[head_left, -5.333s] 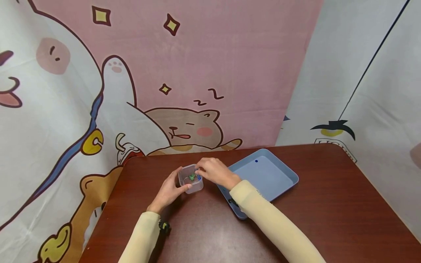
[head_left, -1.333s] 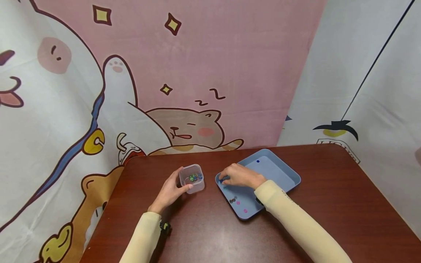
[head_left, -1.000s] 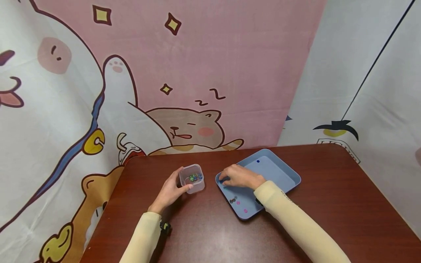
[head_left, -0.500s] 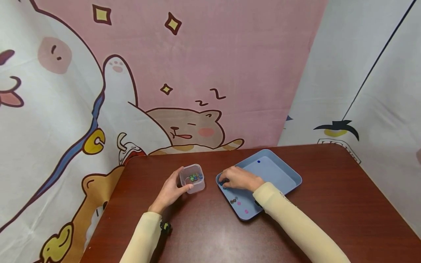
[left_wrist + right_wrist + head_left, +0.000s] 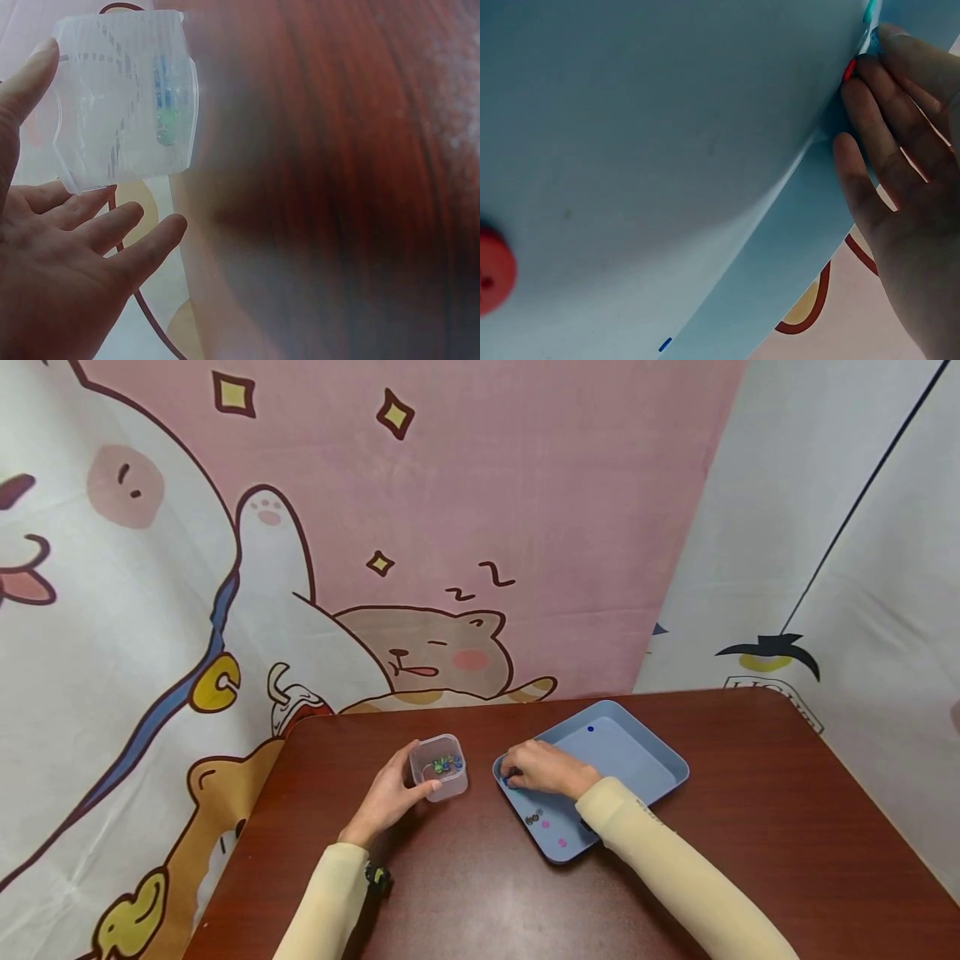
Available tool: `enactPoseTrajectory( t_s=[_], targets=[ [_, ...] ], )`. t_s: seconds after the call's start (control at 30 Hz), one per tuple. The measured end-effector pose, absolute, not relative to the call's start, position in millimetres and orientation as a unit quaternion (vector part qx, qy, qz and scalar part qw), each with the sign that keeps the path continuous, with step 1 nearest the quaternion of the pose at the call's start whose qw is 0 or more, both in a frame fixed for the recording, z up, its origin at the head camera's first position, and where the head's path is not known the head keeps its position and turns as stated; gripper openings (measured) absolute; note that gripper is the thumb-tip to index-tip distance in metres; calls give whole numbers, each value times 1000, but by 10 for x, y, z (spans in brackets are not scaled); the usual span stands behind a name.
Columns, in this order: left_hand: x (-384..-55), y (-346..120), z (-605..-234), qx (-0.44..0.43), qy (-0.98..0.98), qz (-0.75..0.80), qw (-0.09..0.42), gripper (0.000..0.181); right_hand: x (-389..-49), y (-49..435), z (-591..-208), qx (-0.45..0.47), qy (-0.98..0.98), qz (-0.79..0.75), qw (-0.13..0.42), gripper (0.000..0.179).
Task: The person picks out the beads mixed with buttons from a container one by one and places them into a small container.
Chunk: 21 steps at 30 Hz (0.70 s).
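My left hand (image 5: 390, 795) grips a small clear plastic box (image 5: 448, 787) by its sides, thumb on the near rim. Green and blue buttons (image 5: 439, 767) lie inside it. To its right, my right hand (image 5: 547, 767) reaches into the left corner of a shallow blue tray (image 5: 633, 764), fingers curled down. In the right wrist view the thumb and fingertips pinch at a blue button (image 5: 875, 39) against the tray wall. A red button (image 5: 849, 70) and a teal button (image 5: 869, 10) lie right beside the fingertips.
Pink buttons (image 5: 562, 843) and dark buttons (image 5: 532, 819) lie along the tray's near left side. One dark blue button (image 5: 590, 729) lies near the far corner. A red button (image 5: 493, 271) shows large in the right wrist view. A printed cloth (image 5: 585, 527) hangs behind the brown table (image 5: 750, 827).
My right hand has moved from over the box to the tray's left corner, where its fingers shift slightly among the buttons. More buttons are in the box than at first. The left hand stays put.
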<state>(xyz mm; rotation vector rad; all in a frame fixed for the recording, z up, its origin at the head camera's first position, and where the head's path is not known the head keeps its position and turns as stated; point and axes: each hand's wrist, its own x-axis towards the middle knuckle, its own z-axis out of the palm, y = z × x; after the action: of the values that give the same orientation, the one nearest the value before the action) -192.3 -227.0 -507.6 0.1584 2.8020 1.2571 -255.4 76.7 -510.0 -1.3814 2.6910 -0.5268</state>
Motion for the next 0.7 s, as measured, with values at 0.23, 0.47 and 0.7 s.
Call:
enactPoseTrajectory(
  t_s=[0.23, 0.47, 0.7],
  targets=[
    [-1922, -2258, -5083, 54, 911, 407, 34, 94, -2529, 794, -5050, -437, 882, -168, 40, 7],
    [-1904, -2255, -5078, 54, 909, 412, 32, 93, -2504, 825, -4943, -418, 886, -198, 37, 13],
    [-1898, -2263, -5070, 50, 908, 415, 35, 94, -2504, 845, -4798, -410, 884, -223, 17, 13]
  ],
)
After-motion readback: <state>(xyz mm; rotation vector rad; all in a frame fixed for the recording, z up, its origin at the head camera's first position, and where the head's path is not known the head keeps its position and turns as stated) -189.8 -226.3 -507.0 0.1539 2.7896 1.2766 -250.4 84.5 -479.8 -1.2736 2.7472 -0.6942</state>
